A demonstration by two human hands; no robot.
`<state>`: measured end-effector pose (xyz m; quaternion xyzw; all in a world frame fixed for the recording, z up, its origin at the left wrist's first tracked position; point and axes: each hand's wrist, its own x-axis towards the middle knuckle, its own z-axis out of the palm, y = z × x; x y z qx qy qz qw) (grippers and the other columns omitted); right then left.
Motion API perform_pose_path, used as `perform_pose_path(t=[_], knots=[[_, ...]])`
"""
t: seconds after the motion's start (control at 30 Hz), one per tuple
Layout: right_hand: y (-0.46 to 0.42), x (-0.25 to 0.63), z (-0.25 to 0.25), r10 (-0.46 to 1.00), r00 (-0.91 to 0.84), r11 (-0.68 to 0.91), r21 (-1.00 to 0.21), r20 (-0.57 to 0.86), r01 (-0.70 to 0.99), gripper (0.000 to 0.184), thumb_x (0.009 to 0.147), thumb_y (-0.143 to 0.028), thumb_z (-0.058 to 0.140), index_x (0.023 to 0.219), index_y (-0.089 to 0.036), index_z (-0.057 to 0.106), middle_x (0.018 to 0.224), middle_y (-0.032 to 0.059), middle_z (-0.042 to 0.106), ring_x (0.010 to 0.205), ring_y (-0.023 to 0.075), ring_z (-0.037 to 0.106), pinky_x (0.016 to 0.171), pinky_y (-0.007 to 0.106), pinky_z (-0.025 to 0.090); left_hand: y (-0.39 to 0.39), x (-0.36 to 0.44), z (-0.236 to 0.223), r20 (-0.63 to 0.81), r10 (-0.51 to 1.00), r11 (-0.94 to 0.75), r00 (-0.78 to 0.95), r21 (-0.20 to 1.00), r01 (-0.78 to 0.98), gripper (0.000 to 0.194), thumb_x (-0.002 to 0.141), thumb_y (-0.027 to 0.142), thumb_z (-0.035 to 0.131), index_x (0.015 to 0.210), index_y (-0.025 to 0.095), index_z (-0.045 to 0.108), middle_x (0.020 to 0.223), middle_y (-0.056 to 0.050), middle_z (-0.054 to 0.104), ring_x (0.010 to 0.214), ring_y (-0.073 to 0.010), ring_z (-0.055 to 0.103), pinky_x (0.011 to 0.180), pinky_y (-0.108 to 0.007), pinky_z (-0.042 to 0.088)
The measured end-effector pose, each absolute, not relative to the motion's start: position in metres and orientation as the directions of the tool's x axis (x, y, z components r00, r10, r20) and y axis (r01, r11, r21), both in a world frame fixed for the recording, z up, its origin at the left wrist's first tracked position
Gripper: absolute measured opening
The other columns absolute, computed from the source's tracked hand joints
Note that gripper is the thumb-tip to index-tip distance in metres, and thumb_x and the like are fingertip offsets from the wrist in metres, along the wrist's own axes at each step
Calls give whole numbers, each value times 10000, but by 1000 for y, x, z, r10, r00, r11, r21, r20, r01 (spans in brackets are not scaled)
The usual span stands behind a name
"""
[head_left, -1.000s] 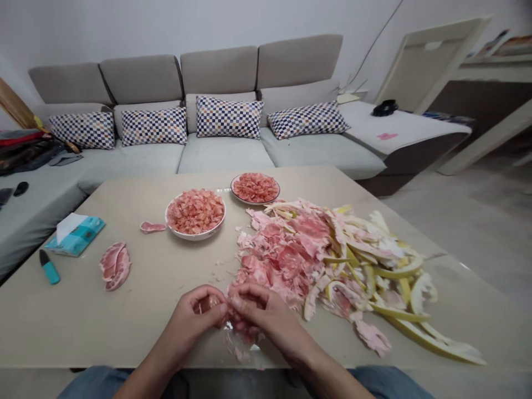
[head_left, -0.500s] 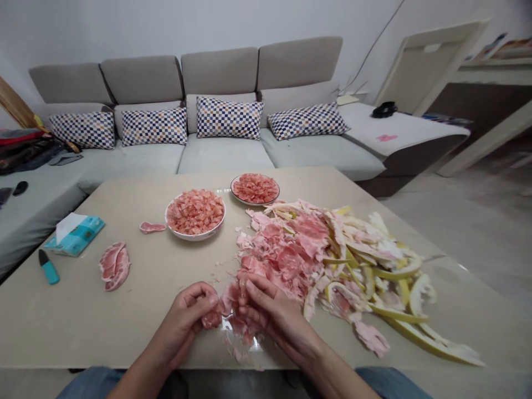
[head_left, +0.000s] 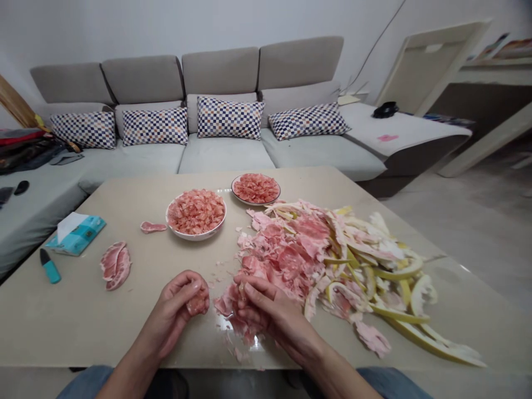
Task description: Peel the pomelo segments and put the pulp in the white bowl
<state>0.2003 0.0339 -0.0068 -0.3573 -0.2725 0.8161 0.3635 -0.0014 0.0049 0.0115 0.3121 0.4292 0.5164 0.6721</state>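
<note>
My left hand (head_left: 177, 305) is closed around a piece of pink pomelo flesh (head_left: 198, 303), held just above the near part of the table. To its right, my right hand (head_left: 270, 310) is pinched, a small pale bit (head_left: 242, 289) showing at its fingertips; I cannot make out what it is. Shreds of pink pomelo membrane (head_left: 245, 328) lie under and beside my right hand. A white bowl (head_left: 195, 237) heaped with peeled pomelo flesh (head_left: 197, 210) stands beyond my hands. Off to the left lie unpeeled pomelo segments (head_left: 115, 266).
A plate (head_left: 255, 203) of peeled flesh sits behind the bowl. A large heap of membranes (head_left: 291, 252) and yellow-green rind (head_left: 399, 318) covers the right side. At left are a tissue pack (head_left: 78, 235), a turquoise-handled knife (head_left: 50, 270) and a small segment (head_left: 153, 227).
My left hand has moved left, away from my right hand, with the pomelo flesh in it. My right hand has stayed nearly in place.
</note>
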Motion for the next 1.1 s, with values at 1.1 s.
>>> perform_pose_path(t=[1.1], knots=[[59, 203, -4, 808, -547, -253, -967, -220, 15, 346, 819, -499, 601, 854, -155, 598, 684, 0, 611, 557, 94, 563, 500, 196, 431, 7, 0, 2, -352, 925, 379, 143, 828, -414, 220, 833, 353, 619, 769, 146, 579, 682, 4, 504, 565, -85, 467, 445, -174, 353]])
